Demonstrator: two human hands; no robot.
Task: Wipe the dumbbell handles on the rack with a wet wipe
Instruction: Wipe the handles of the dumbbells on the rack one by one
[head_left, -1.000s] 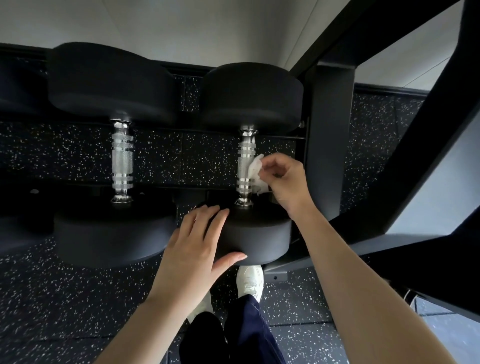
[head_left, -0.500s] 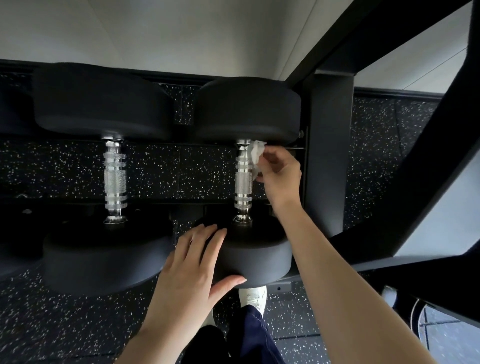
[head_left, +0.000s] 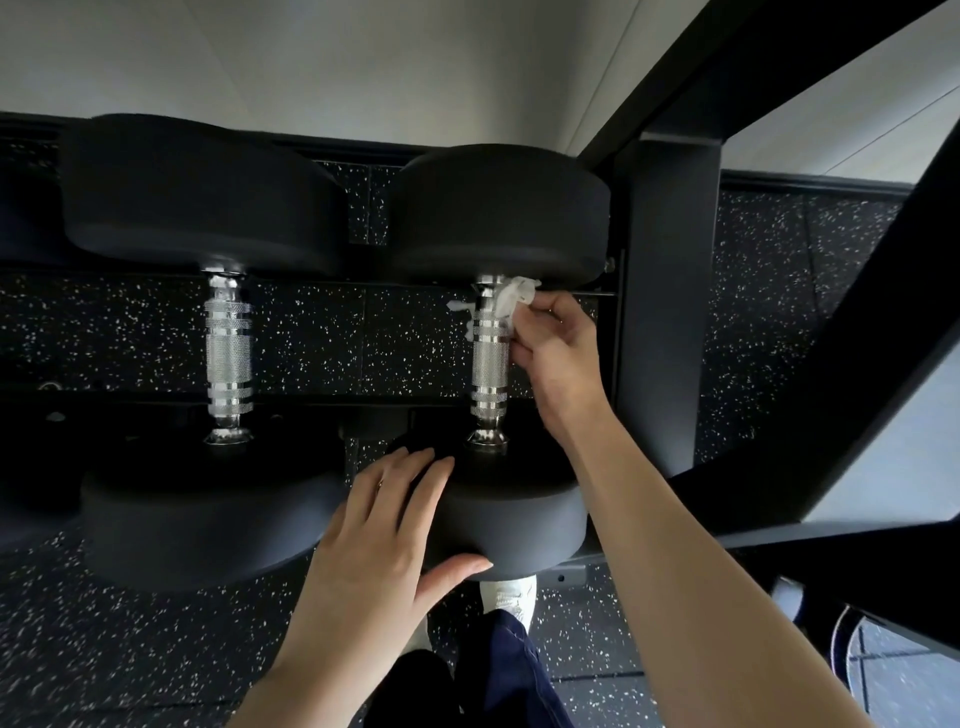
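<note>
R hand (head_left: 558, 345) pinches wet wipe (head_left: 511, 296) against top of rt dumbbell handle (head_left: 489, 358); L hand (head_left: 379, 540) spread flat on its near weight head (head_left: 514, 525).

Wide gap between left handle (head_left: 228, 353) and right handle (head_left: 488, 364); rack post (head_left: 665, 312) just right of right hand (head_left: 556, 353), narrow room.

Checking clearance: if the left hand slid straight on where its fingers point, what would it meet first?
Probably the chrome handle the wipe touches, near its lower collar; the left hand lies flat on that dumbbell's near head. Depth is unclear.
</note>
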